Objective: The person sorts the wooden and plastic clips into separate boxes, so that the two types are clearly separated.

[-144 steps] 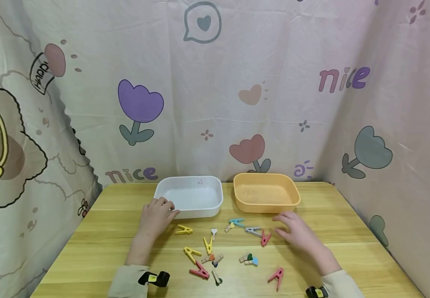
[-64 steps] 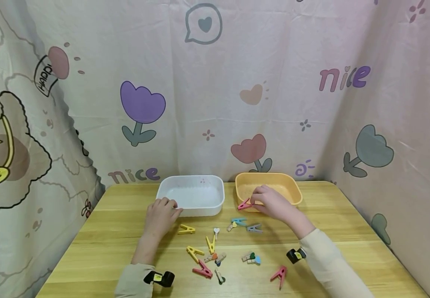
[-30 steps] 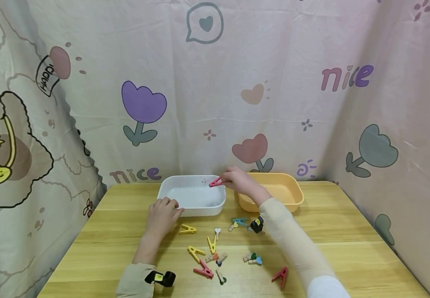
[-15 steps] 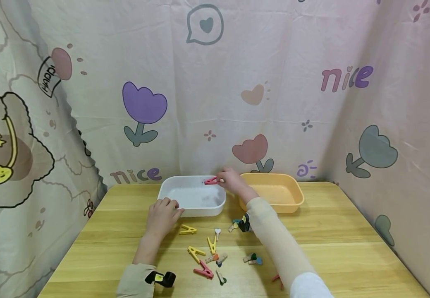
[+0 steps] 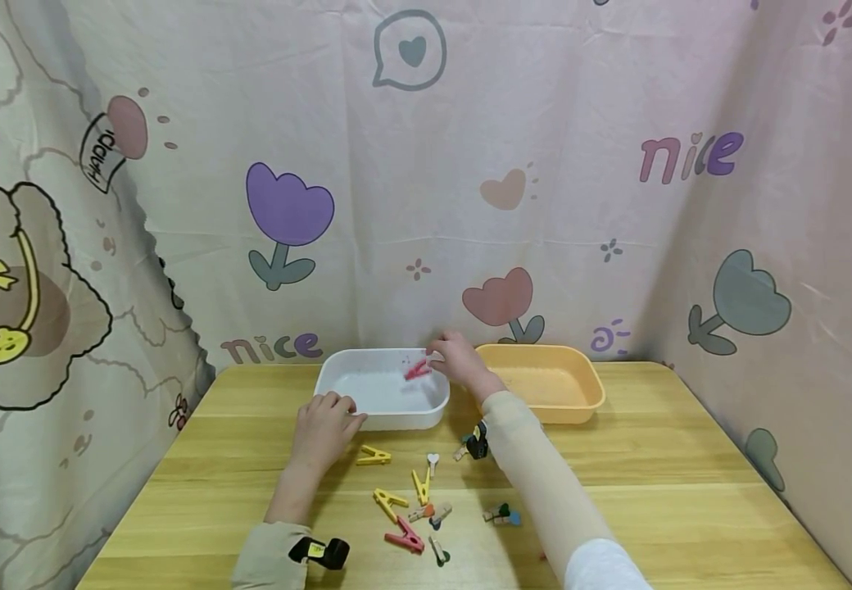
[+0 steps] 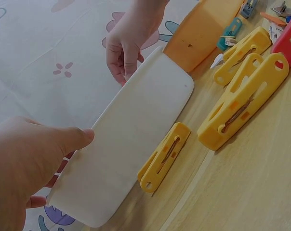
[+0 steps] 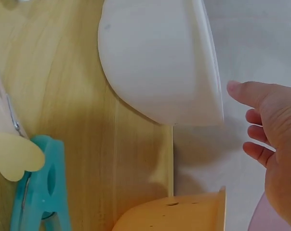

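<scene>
Clothespins [image 5: 404,508] lie scattered on the near table [image 5: 691,508], with bare wood free to either side. Farther back, the left hand [image 5: 323,422] curls its fingers on the near-left rim of the white tray [image 5: 345,381]. Half a second ago the right hand [image 5: 455,360] pinched the pink clip [image 5: 417,370]; now its fingers have loosened above the tray's far-right corner and the clip drops inside, the orange tray [image 5: 588,401] just right.
</scene>
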{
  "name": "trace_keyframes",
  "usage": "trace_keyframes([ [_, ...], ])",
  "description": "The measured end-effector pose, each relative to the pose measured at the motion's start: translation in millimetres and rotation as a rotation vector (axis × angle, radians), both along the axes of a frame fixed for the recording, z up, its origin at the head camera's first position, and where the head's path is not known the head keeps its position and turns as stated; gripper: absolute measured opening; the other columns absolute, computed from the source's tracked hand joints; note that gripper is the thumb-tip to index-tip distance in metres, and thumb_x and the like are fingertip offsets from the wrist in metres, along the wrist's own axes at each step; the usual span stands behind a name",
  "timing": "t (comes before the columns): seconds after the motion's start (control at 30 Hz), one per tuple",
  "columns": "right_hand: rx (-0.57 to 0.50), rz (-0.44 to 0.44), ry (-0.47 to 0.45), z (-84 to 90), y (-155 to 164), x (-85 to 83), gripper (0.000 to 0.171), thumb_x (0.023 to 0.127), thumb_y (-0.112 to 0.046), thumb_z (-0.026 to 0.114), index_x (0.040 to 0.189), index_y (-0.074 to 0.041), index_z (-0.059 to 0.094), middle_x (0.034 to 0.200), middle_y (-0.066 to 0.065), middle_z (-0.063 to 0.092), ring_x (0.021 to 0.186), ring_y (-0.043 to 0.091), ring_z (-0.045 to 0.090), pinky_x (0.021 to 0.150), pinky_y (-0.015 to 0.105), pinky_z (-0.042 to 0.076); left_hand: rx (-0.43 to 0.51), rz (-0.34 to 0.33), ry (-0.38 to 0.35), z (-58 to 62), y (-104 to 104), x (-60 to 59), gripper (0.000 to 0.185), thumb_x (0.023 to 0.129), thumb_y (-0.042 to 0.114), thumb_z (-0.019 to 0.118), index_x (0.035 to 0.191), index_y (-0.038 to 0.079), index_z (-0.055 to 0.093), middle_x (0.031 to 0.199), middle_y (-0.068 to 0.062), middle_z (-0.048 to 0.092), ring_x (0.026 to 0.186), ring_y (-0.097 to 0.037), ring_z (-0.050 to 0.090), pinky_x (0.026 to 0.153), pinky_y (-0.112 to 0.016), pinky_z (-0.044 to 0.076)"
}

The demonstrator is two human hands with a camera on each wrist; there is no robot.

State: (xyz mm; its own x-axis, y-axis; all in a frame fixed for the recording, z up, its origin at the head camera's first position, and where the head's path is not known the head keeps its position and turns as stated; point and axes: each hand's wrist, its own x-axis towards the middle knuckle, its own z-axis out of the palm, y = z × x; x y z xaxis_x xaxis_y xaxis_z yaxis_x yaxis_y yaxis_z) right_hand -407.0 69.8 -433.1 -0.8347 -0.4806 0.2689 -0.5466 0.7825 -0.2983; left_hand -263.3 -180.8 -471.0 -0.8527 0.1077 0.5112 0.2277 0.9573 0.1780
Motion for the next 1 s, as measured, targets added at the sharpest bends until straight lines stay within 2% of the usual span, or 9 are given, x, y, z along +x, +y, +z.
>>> trace_keyframes([
  [0.13,-0.021,0.009,-0.013,0.0,0.9,1.3,0.024,0.090,-0.021,0.071,0.111,-0.009,0.071,0.111,0.010,0.056,0.106,0.027,0.049,0.096,0.040,0.047,-0.001,0.001,-0.006,-0.8,-0.3,-0.7,0.023,0.086,0.036,0.073,0.088,0.015,0.066,0.090,-0.006,0.063,0.091,-0.029,0.059,0.082,-0.050,0.048],
  [0.37,-0.048,0.014,-0.023,-0.7,6.4,5.0,0.024,0.091,-0.021,0.070,0.111,-0.009,0.070,0.112,0.009,0.055,0.107,0.026,0.048,0.096,0.040,0.046,-0.004,0.004,0.003,-2.0,0.0,-1.9,0.023,0.085,0.037,0.073,0.087,0.015,0.066,0.089,-0.005,0.063,0.090,-0.029,0.059,0.081,-0.049,0.048],
  [0.63,-0.056,0.061,0.092,2.6,17.5,11.2,0.019,0.089,-0.018,0.072,0.105,-0.009,0.072,0.104,0.009,0.057,0.096,0.023,0.048,0.083,0.037,0.048,0.001,0.007,0.000,0.2,0.2,-1.8,0.023,0.086,0.037,0.073,0.088,0.014,0.066,0.090,-0.006,0.064,0.089,-0.029,0.060,0.082,-0.050,0.048],
  [0.77,-0.071,0.095,0.145,6.5,24.7,16.0,0.014,0.088,-0.016,0.072,0.102,-0.011,0.072,0.103,0.008,0.057,0.095,0.023,0.048,0.081,0.035,0.048,0.006,0.003,-0.002,1.5,0.4,-0.9,0.023,0.086,0.035,0.073,0.088,0.014,0.066,0.090,-0.007,0.064,0.089,-0.029,0.059,0.083,-0.051,0.048],
  [1.0,-0.061,0.137,0.232,9.3,38.6,26.9,0.016,0.086,-0.015,0.074,0.100,-0.008,0.072,0.101,0.008,0.057,0.094,0.023,0.050,0.082,0.036,0.048,0.012,0.005,-0.023,2.0,0.9,-0.2,0.023,0.087,0.036,0.072,0.089,0.014,0.066,0.091,-0.006,0.063,0.090,-0.029,0.059,0.085,-0.051,0.048],
])
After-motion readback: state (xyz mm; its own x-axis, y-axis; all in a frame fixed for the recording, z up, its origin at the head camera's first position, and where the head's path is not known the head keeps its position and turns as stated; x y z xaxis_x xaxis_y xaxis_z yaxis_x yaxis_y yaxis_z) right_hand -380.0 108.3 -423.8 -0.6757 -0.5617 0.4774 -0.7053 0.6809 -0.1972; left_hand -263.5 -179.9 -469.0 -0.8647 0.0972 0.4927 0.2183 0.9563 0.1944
